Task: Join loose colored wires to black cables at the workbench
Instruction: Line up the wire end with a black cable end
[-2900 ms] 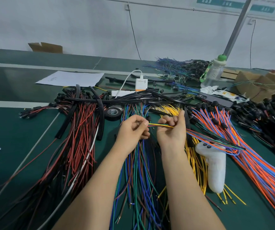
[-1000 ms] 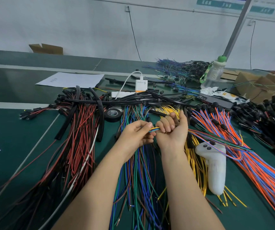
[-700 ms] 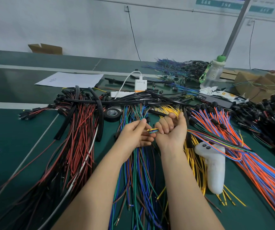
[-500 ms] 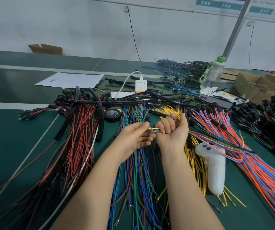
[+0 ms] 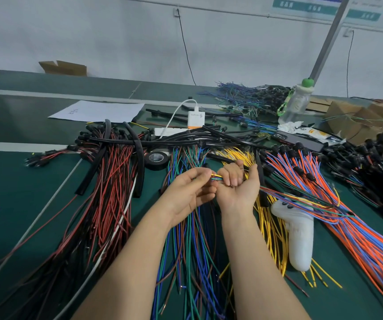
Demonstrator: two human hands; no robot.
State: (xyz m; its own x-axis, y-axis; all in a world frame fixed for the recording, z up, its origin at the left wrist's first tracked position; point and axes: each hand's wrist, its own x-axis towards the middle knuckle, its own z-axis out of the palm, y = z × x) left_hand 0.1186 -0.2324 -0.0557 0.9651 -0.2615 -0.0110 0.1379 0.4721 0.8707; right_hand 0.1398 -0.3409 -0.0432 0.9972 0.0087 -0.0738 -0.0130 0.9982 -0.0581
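- right hand curls in a fist round a wire bunch, held above the bench
- left hand pinches the bunch's tips
- black cables lie beyond

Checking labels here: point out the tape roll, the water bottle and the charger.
tape roll (image 5: 157,166), head view, its front wall.
water bottle (image 5: 295,107), head view, its clear body.
charger (image 5: 196,120), head view, its white front.
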